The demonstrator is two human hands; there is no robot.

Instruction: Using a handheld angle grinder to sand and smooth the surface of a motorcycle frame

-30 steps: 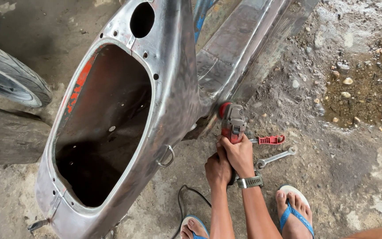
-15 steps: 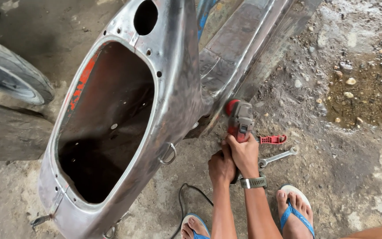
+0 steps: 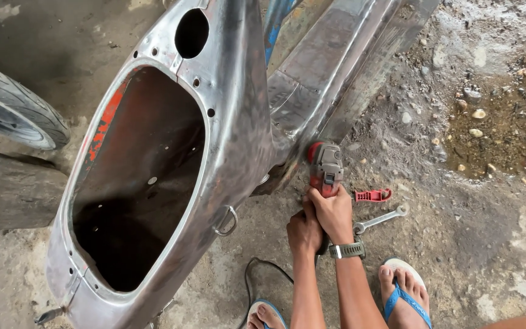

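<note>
A bare metal scooter body shell [image 3: 232,122] stands on the concrete floor, its hollow rusty inside facing up. Both my hands grip a red and grey angle grinder [image 3: 325,166] whose head touches the shell's lower right flank. My right hand [image 3: 335,213], with a wristwatch, wraps the grinder's body from above. My left hand [image 3: 303,230] holds the rear of the grinder just below and to the left. The grinder's black cable [image 3: 257,271] loops on the floor by my feet.
A red tool handle [image 3: 372,195] and a steel spanner [image 3: 380,219] lie on the floor right of my hands. A tyre [image 3: 13,109] and a wooden block [image 3: 7,189] sit at left. Stones and dirt [image 3: 500,116] fill the upper right. My feet wear blue flip-flops [image 3: 406,292].
The view has shifted slightly; both hands and the grinder stay pressed at the same spot on the shell's lower flank.
</note>
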